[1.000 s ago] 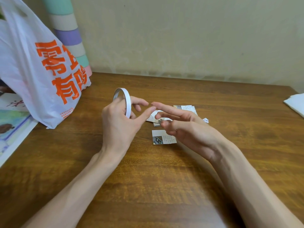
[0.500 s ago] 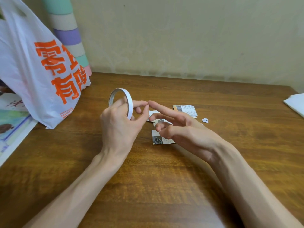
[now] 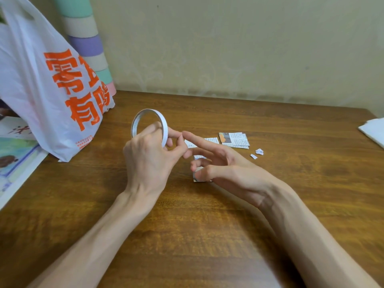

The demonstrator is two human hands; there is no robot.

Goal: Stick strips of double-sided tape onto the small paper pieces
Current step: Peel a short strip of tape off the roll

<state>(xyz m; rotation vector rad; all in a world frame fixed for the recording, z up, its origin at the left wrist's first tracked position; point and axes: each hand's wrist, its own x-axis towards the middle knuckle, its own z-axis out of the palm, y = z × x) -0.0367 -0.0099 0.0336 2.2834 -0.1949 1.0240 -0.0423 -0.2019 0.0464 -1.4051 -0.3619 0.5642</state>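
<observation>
Left hand [image 3: 149, 159] grips thin white tape ring [image 3: 164, 123] — right hand [image 3: 228, 169] loose, index extended.

Above the table [image 3: 291, 204], the tape roll [image 3: 164, 129] is between bag [image 3: 41, 90] and paper pieces [image 3: 234, 139].

Several paper pieces [image 3: 212, 140] partly under the right hand [image 3: 230, 169].

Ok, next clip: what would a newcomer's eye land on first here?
The white tape roll held upright in the left hand at centre, with the right hand stretching a forefinger toward it. Then the white plastic bag with big orange characters at far left.
</observation>
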